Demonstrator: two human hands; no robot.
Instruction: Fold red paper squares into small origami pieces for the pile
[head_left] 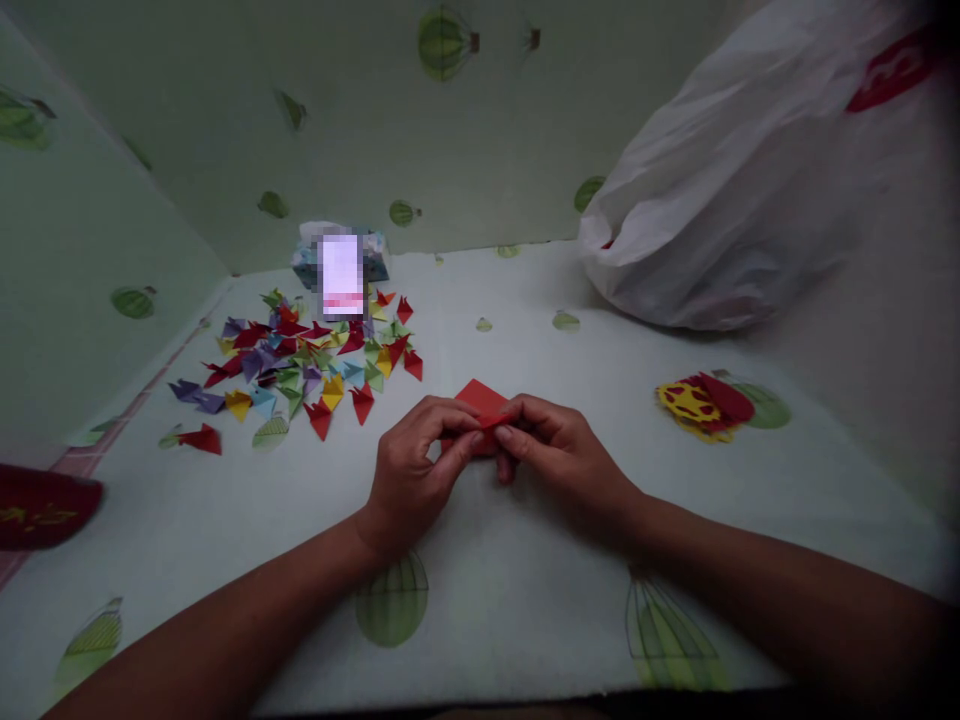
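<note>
A red sheet of origami paper is held between my two hands above the middle of the table. Its far corner points away from me, and the near part looks folded, though my fingers cover much of it. My left hand pinches its left side between thumb and fingers. From the other side, my right hand grips the paper with thumb and index finger, close to the left fingertips. To the left, a pile of small folded paper cranes in red, yellow, green, blue and purple lies spread on the table.
Behind the pile, a lit phone leans at a tissue box. A large white plastic bag stands at the back right. Yellow and red paper cutouts lie on the right. A dark red object sits at the left edge.
</note>
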